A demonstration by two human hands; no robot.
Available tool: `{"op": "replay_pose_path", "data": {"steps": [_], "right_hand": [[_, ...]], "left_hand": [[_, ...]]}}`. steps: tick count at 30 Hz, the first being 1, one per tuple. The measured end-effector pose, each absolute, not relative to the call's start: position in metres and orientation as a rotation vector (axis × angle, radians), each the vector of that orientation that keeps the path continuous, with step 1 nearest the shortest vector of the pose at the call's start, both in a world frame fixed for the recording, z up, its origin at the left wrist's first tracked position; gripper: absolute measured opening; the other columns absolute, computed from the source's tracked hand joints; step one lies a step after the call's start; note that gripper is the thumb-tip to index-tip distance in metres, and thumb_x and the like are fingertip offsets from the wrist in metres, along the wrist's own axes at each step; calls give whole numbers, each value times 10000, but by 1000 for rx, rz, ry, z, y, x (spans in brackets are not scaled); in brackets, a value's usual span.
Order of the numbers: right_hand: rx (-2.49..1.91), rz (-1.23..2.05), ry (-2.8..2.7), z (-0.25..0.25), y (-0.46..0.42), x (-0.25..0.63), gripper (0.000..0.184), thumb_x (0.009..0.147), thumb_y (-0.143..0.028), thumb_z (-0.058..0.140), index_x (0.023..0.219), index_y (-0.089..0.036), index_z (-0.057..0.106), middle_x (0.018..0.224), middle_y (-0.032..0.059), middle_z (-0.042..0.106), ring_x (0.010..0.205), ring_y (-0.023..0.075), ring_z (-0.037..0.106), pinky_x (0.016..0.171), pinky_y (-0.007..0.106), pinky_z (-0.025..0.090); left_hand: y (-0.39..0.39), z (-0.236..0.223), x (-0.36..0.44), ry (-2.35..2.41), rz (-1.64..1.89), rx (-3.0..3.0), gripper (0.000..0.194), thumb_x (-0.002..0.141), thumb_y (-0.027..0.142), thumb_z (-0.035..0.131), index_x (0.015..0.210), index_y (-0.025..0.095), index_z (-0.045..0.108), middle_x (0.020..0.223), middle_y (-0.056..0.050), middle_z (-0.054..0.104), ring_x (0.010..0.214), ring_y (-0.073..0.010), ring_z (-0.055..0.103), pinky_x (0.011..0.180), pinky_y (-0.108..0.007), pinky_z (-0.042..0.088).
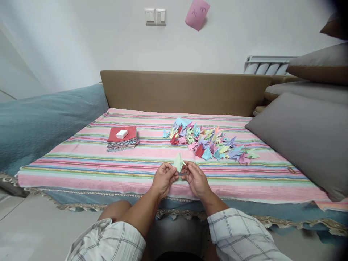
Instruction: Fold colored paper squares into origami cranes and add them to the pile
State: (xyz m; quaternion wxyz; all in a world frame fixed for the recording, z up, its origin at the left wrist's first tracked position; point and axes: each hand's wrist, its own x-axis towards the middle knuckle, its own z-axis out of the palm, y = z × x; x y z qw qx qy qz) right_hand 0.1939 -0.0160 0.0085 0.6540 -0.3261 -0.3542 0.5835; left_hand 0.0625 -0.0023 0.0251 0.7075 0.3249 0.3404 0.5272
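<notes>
Between my two hands is a pale green folded paper crane [178, 162], held just above the near part of the striped cloth. My left hand [164, 178] pinches its lower left edge between thumb and fingers. At the crane's right side, the curled fingers of my right hand [197, 180] close on its thin pointed end; part of that grip is hidden. Beyond my hands lies a spread pile of folded paper cranes [206, 139] in red, blue, purple, pink, yellow and green.
A stack of square paper [122, 144] sits to the left, red sheet uppermost, with a small white box [122, 134] on it. The striped cloth [81, 159] covers a sofa seat. Grey cushions [304, 134] stand at right, a brown backrest [174, 92] behind.
</notes>
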Motion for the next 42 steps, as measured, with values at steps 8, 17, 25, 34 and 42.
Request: {"op": "replay_pose_path", "data": {"steps": [8,17,25,34,42], "right_hand": [[-796,1357,-817,6,-15,195,315,681,-446,697,841,-179,643,599,-7,598,551,100,552,527,221,489],[-734,1370,-856,0,-14,188,365,636,-285,752,970,-217,622,782,-6,643,701,101,594,604,197,501],[-812,1251,-1060,3,-16,190,364,655,-324,735,979,-212,613,896,19,660,792,138,607,721,258,506],[-801,1299,-1058,-4,-15,193,353,784,-498,567,955,-196,633,821,39,657,698,143,626,622,263,513],[-926,1173,-1084,4,-15,194,310,705,-441,662,867,-178,635,713,1,637,604,117,593,599,255,504]], "left_hand": [[-2,24,62,737,1126,759,372,560,296,808,708,150,500,540,42,586,501,-53,574,516,-142,509],[1,20,65,781,1273,724,414,486,255,836,684,149,488,560,59,587,524,-53,590,572,-155,529],[-1,19,67,772,1278,771,378,490,251,827,688,143,523,600,63,587,545,-45,576,589,-168,522],[1,18,66,873,1295,911,324,510,297,801,740,145,629,607,31,630,529,-78,576,561,-207,494],[0,16,64,856,1267,1139,271,607,321,739,821,161,690,771,-32,690,647,-131,621,651,-262,511]]}}
